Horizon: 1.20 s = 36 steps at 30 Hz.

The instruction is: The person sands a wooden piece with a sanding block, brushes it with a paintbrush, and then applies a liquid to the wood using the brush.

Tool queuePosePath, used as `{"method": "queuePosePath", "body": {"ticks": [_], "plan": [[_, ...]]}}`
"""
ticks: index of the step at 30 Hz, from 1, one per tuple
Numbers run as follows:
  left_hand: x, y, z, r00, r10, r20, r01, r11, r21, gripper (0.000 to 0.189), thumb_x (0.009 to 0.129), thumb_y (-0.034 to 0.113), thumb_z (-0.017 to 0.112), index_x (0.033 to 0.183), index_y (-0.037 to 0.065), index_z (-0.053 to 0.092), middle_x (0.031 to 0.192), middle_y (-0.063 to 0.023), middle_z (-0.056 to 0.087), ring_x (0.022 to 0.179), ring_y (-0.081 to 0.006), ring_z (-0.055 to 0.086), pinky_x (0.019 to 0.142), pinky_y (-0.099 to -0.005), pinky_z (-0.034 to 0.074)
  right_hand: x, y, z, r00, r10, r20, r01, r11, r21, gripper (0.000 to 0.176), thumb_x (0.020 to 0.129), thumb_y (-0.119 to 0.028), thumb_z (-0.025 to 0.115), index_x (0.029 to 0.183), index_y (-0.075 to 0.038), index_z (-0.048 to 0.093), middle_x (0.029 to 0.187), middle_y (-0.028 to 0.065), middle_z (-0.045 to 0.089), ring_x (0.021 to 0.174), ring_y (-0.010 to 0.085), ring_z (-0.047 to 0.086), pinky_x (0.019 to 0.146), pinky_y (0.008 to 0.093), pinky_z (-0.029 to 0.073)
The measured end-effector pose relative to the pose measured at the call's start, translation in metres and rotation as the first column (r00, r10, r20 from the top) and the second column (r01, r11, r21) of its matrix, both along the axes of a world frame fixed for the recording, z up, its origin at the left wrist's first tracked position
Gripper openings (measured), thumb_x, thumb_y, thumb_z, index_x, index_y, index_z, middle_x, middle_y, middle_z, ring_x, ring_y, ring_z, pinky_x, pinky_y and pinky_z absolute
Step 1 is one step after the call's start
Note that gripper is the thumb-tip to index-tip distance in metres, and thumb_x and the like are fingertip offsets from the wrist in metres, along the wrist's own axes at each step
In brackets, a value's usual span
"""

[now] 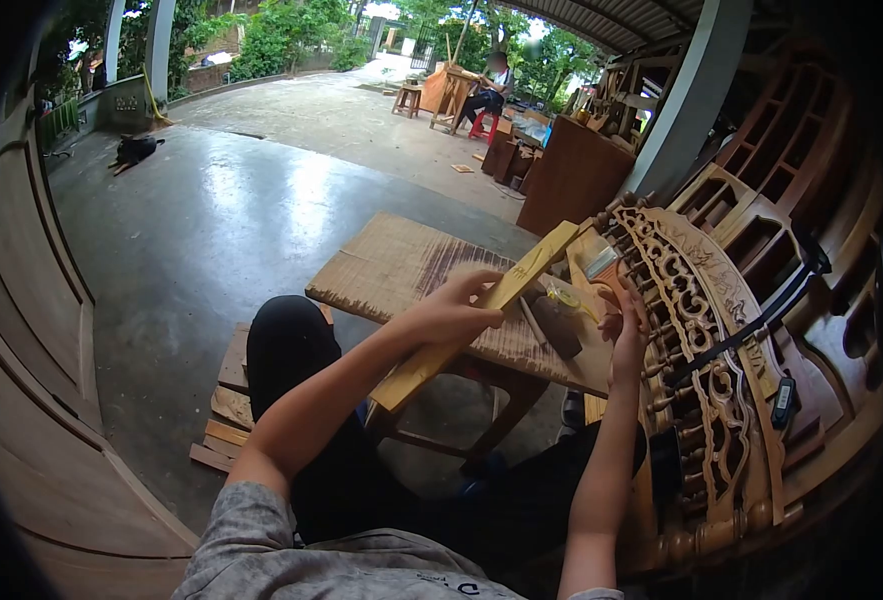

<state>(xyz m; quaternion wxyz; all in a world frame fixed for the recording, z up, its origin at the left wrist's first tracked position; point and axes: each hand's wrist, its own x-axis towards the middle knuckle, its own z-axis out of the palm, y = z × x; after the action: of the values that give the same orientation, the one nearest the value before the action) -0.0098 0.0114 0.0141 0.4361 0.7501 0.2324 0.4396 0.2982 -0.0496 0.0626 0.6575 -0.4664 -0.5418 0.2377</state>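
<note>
My left hand (451,315) is closed around a long, flat, pale yellow wooden plank (531,265), which slants across the near side of the low wooden bench (381,255). To the right, my right hand (623,325) is raised over the bench's right end with its fingers apart, and I see nothing held in it. Between the hands, a dark brown block-like piece (558,328) lies on the bench top. A small yellow item (562,295) rests beside it, too small to name. A small pale rectangular item (599,263) is near the bench's far right corner.
Carved wooden openwork panels (706,270) lean along my right side. A wooden door panel (31,330) stands on the left. Several wood offcuts (229,405) lie by my knee. Farther off, a person (496,85) sits on a red stool, and a dog-like dark shape (136,150) lies on the floor.
</note>
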Motion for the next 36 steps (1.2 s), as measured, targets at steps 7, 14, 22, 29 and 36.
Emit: {"method": "queuePosePath", "body": {"ticks": [7,14,22,29,36], "plan": [[0.002,0.002,-0.002,0.999,0.022,0.029,-0.021,0.999,-0.036,0.074,0.089,0.024,0.076,0.151,-0.005,0.047,0.135,-0.0213,0.06,0.119,-0.0271,0.064,0.102,-0.0375,0.052,-0.01,-0.015,-0.001,0.97,0.241,0.037,-0.232,0.958,-0.167,0.052,0.112,-0.043,0.044,0.125,0.0,0.07,0.092,0.0075,0.075,0.071,0.0108,0.062,0.067,0.0254,0.046],[0.0,0.001,0.001,0.999,-0.028,0.022,0.029,0.997,-0.072,0.071,0.09,0.014,0.075,0.152,-0.002,0.047,0.14,-0.0165,0.058,0.127,-0.0247,0.059,0.107,-0.0363,0.05,0.002,0.001,0.0,0.992,0.035,-0.121,-0.033,0.999,0.012,0.048,0.111,-0.044,0.05,0.142,-0.01,0.061,0.106,0.0059,0.078,0.071,0.0055,0.061,0.065,0.0219,0.045],[0.004,0.006,-0.007,1.0,0.016,0.015,-0.015,0.997,-0.075,0.067,0.092,0.015,0.076,0.151,0.0,0.048,0.142,-0.0163,0.053,0.132,-0.0265,0.056,0.112,-0.0391,0.046,0.015,0.0,-0.01,0.975,0.176,-0.135,-0.194,0.972,-0.135,0.046,0.112,-0.038,0.044,0.123,-0.003,0.071,0.091,0.0045,0.075,0.075,0.0099,0.066,0.064,0.0235,0.045],[0.002,0.002,-0.004,1.0,-0.002,0.013,0.003,0.994,-0.105,0.069,0.091,0.015,0.077,0.152,0.001,0.048,0.143,-0.0155,0.053,0.132,-0.0261,0.056,0.112,-0.0384,0.046,0.008,0.004,-0.007,0.96,0.175,-0.218,-0.196,0.977,-0.079,0.042,0.111,-0.035,0.047,0.129,-0.004,0.069,0.105,0.0091,0.079,0.077,0.0098,0.066,0.066,0.0253,0.047],[0.002,0.008,-0.008,0.999,0.036,0.028,-0.034,0.997,-0.063,0.076,0.089,0.028,0.078,0.15,-0.005,0.046,0.13,-0.0219,0.062,0.118,-0.0277,0.064,0.097,-0.0368,0.054,0.016,0.003,-0.01,0.97,0.185,-0.155,-0.202,0.974,-0.101,0.045,0.111,-0.036,0.045,0.131,-0.003,0.068,0.099,0.0081,0.078,0.069,0.0117,0.063,0.065,0.0253,0.047]]}}
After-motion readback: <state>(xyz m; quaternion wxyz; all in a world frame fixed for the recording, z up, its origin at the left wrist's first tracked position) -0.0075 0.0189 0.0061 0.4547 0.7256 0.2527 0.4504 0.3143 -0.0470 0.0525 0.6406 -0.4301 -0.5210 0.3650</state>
